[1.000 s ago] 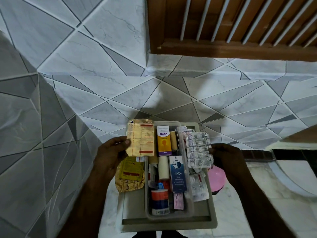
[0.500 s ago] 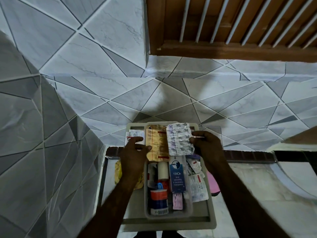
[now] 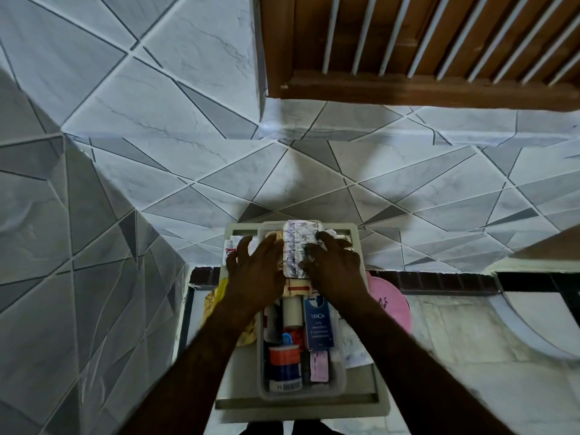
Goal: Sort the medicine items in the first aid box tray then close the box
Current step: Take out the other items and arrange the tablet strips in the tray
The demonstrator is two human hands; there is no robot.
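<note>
Sorting under way — left hand [image 3: 255, 271] and right hand [image 3: 334, 268], fingers spread, press blister strips [image 3: 298, 246] flat in the tray [image 3: 340, 365]; box [image 3: 365, 403] not yet closed.

Blue carton [image 3: 318, 321]: upside-down white brand lettering, too blurred to read.

Pale marbled bench [image 3: 445, 334] set against a tiled wall. Directly on it: the open grey first aid box [image 3: 298, 403], a pink round lid [image 3: 392, 306] just right of the box, and a crumpled yellow packet [image 3: 216, 306] at the box's left edge.
</note>
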